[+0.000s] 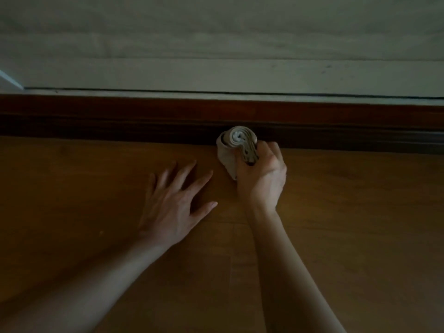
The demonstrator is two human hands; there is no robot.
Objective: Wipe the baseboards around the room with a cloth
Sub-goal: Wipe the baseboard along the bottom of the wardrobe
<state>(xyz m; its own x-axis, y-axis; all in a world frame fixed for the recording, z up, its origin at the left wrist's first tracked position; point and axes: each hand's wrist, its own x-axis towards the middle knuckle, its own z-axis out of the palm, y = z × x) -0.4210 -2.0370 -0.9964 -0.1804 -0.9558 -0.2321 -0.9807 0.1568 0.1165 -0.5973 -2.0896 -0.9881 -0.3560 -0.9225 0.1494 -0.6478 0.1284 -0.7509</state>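
Observation:
A dark reddish-brown wooden baseboard (144, 116) runs across the whole view where the pale wall meets the floor. My right hand (263, 175) grips a rolled-up beige cloth (236, 143), its fingers curled round the roll. The top of the roll lies against the lower edge of the baseboard. My left hand (176, 203) lies flat on the wooden floor to the left of the cloth, fingers spread and straight, holding nothing.
The pale wall (216, 44) fills the top of the view, with a dark gap line just above the baseboard. Brown wooden floor (360, 224) stretches to both sides. A pale angled edge (9, 81) shows at the far left.

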